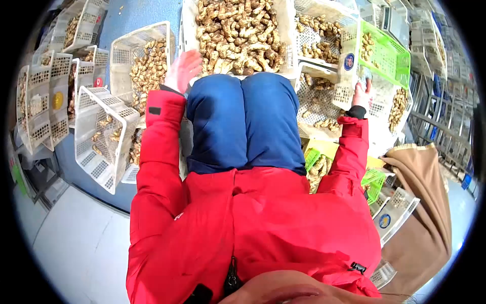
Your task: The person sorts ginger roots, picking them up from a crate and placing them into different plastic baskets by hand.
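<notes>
My left hand (185, 71), slightly blurred, is held with its fingers stretched out beside the near left corner of a large white crate (287, 38). That crate stands just beyond my knees, heaped with brown-and-cream mushrooms (238, 33). Nothing shows in the left hand. Over to the right, my right hand (361, 95) is above the white baskets, close to a bright green basket (392, 63). Its visible fingers look apart, and I see no mushroom in them. Whether it touches the basket rim below, I cannot tell.
Left of me, a white basket (119, 66) holds mushrooms, and a tilted one (98, 152) has a few. More mushroom baskets (316, 109) crowd my right side. A brown cloth (422, 202) hangs at the lower right. Metal racks (440, 116) stand at the far right.
</notes>
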A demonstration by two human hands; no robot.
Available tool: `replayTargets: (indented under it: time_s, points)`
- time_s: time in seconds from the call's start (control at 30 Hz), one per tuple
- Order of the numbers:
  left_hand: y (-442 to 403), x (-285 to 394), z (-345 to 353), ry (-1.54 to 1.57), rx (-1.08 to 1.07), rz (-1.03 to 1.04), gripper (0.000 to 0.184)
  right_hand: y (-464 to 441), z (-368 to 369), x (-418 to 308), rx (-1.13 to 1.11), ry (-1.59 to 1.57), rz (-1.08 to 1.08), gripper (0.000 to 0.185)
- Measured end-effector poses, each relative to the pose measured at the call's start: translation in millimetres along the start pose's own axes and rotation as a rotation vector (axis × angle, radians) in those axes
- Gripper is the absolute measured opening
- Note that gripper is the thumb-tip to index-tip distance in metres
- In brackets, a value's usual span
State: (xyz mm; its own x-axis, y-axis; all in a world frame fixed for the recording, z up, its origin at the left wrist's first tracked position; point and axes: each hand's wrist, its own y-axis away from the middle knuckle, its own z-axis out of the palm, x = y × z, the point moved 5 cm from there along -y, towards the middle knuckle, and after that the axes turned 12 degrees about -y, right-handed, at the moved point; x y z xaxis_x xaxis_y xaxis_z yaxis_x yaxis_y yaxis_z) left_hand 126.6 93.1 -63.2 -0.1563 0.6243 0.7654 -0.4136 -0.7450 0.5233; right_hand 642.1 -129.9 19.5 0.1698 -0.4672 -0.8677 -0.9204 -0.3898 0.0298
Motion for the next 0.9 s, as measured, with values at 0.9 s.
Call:
replayTargets:
  time_s: [0.9]
  points:
    - [-1.0, 25.1, 43.9, -0.302, -0.187, 0.007, 0.044, 115.5, 293.8, -139.9, -0.976, -0.142, -0.380, 0.047]
